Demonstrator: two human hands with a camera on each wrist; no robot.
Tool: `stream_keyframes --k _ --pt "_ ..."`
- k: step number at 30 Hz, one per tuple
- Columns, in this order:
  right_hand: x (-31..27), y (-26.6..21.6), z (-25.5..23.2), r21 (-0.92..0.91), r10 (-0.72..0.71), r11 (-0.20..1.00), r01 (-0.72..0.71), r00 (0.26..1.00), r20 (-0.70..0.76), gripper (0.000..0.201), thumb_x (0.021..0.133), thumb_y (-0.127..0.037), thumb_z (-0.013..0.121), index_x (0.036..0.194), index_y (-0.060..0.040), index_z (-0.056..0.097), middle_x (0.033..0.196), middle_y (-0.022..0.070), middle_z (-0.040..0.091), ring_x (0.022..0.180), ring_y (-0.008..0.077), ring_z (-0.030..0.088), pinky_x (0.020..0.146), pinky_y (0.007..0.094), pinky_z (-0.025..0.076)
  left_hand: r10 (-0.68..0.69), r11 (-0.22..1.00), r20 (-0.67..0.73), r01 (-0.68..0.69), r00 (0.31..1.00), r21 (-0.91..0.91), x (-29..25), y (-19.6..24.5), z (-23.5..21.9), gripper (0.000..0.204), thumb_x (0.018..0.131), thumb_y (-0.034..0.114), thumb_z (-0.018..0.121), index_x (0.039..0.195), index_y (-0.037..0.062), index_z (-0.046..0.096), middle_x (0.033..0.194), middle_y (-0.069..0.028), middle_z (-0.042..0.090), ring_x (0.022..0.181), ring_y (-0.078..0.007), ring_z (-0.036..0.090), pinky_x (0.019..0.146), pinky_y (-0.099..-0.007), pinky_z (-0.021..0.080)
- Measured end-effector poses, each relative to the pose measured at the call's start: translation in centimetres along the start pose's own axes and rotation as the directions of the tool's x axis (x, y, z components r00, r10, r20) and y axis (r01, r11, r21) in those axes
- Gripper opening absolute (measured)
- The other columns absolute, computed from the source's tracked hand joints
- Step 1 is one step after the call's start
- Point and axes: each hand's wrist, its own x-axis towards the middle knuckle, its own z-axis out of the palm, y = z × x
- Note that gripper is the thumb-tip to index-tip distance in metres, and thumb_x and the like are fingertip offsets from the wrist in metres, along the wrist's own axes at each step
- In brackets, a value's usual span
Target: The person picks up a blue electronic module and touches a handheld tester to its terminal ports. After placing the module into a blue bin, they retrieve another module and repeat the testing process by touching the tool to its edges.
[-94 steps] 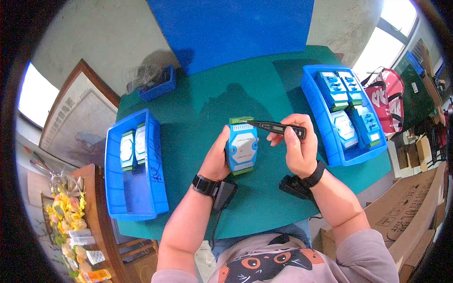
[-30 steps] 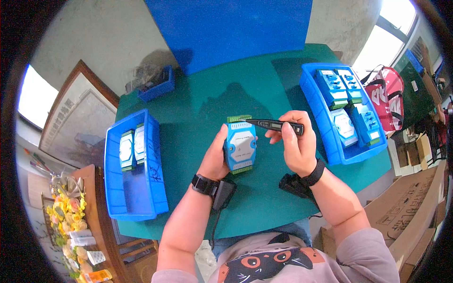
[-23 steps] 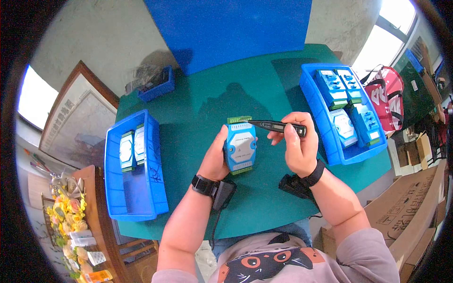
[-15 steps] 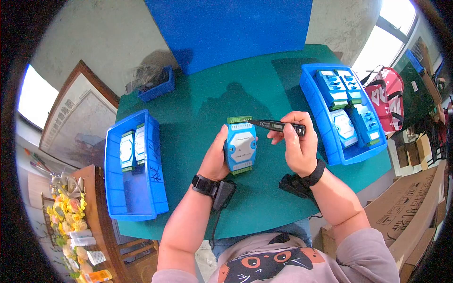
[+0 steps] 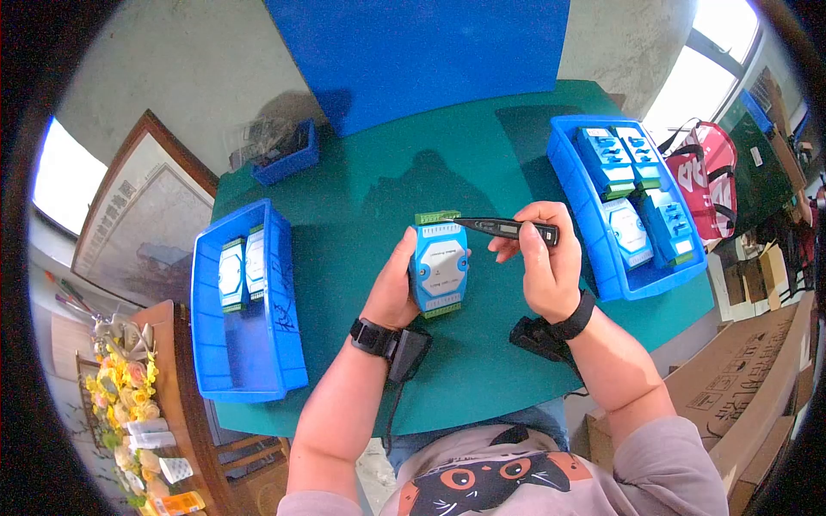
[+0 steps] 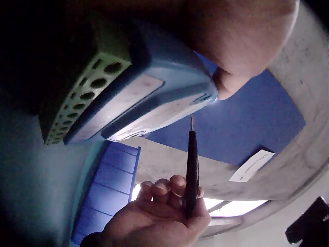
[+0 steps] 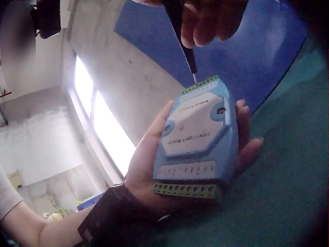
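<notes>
My left hand [image 5: 392,288] grips a blue I/O module [image 5: 442,268] with a white label, from its left side, above the table. Green screw terminal blocks line its far and near ends; the near terminal block [image 7: 187,191] shows its row of round holes. My right hand [image 5: 549,265] pinches a black voltage tester screwdriver [image 5: 495,228] with a small display window. Its thin metal tip is right at the far terminal block [image 7: 208,82], on a screw position. In the left wrist view, the tester's shaft [image 6: 192,154] points up past the module's edge.
A blue bin [image 5: 292,344] on the left holds two similar modules. Another blue bin [image 5: 594,258] on the right holds several modules. A small blue box [image 5: 292,162] with plastic wrap stands at the back left of the green table [image 5: 361,413].
The tester turns slightly about its length in my right fingers, with its tip staying at the far terminal block. The module and left hand shift only slightly.
</notes>
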Motion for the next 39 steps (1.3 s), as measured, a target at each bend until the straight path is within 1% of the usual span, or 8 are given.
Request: stream_keyframes --k 5,8,11,14,26,29,32,39 --pt "-0.04 -0.01 -0.01 -0.04 -0.002 0.999 0.002 1.0 -0.001 0.014 0.097 -0.011 0.048 0.107 -0.0006 0.047 0.079 0.01 0.066 0.068 0.0095 0.062 0.061 0.024 0.05 -0.009 0.999 -0.008 0.009 1.0 -0.037 0.0 -0.08 0.1 0.063 0.099 0.054 0.028 0.128 0.0031 0.051 0.115 -0.0167 0.064 0.101 -0.0297 0.064 0.088 -0.0423 0.052" --pt "-0.14 0.09 -0.05 0.026 -0.021 0.999 0.022 0.998 -0.062 0.014 0.097 -0.011 0.048 0.106 -0.0006 0.047 0.079 0.0096 0.064 0.068 0.0098 0.061 0.06 0.0243 0.05 -0.029 1.0 -0.01 0.029 1.0 -0.011 -0.06 0.04 0.1 0.064 0.099 0.054 0.027 0.128 0.0029 0.051 0.115 -0.0175 0.063 0.101 -0.0301 0.064 0.089 -0.0425 0.051" --pt "0.01 0.05 -0.39 0.016 -0.045 0.999 0.046 0.998 -0.038 0.013 0.097 -0.01 0.048 0.105 -0.0006 0.047 0.079 0.0091 0.064 0.067 0.0099 0.061 0.06 0.0247 0.05 -0.03 0.999 -0.01 0.03 0.999 -0.03 -0.06 0.02 0.08 0.063 0.099 0.053 0.027 0.129 0.0028 0.05 0.115 -0.0182 0.063 0.101 -0.0301 0.064 0.089 -0.0423 0.051" --pt "0.0 0.42 0.04 0.016 -0.026 0.999 0.027 0.998 -0.05 0.013 0.097 -0.01 0.047 0.105 -0.0006 0.047 0.078 0.0095 0.064 0.067 0.0096 0.061 0.06 0.0244 0.05 0.003 1.0 -0.002 -0.003 1.0 -0.014 0.05 -0.06 0.03 0.063 0.099 0.053 0.027 0.129 0.0026 0.05 0.116 -0.0189 0.063 0.102 -0.0304 0.064 0.089 -0.0422 0.051" --pt "0.0 0.52 -0.07 -0.023 -0.035 0.999 0.035 0.999 -0.015 0.014 0.097 -0.012 0.048 0.105 -0.001 0.047 0.076 0.0097 0.066 0.067 0.0091 0.061 0.061 0.0241 0.049 0.007 1.0 0.013 -0.007 1.0 -0.007 0.03 -0.13 -0.2 0.062 0.1 0.052 0.027 0.129 0.0025 0.049 0.116 -0.0183 0.063 0.102 -0.0296 0.064 0.09 -0.0429 0.051" --pt "0.11 0.5 0.13 -0.027 -0.026 0.999 0.025 0.999 -0.034 0.013 0.097 -0.012 0.048 0.105 -0.0012 0.047 0.077 0.0096 0.066 0.067 0.009 0.061 0.06 0.0241 0.049 0.017 1.0 0.017 -0.017 1.0 -0.009 -0.05 -0.02 -0.03 0.061 0.1 0.052 0.028 0.129 0.0026 0.049 0.116 -0.018 0.063 0.102 -0.0292 0.064 0.09 -0.0427 0.051" --pt "0.17 0.13 0.1 0.024 -0.003 1.0 0.004 0.997 -0.072 0.014 0.097 -0.012 0.048 0.105 -0.0015 0.047 0.079 0.0091 0.065 0.067 0.0086 0.06 0.06 0.024 0.049 -0.004 1.0 0.017 0.004 1.0 -0.013 -0.08 0.02 -0.05 0.061 0.1 0.051 0.029 0.129 0.0027 0.049 0.116 -0.0179 0.063 0.103 -0.0289 0.064 0.09 -0.0429 0.051" --pt "0.39 0.44 0.06 -0.044 -0.001 0.999 -0.001 0.999 -0.05 0.014 0.097 -0.012 0.049 0.105 -0.0012 0.047 0.081 0.0091 0.064 0.068 0.009 0.061 0.06 0.0235 0.049 0.004 1.0 0.007 -0.004 1.0 -0.03 -0.02 0.0 0.03 0.062 0.099 0.053 0.03 0.13 0.003 0.049 0.115 -0.0182 0.063 0.101 -0.0291 0.064 0.09 -0.0434 0.051"
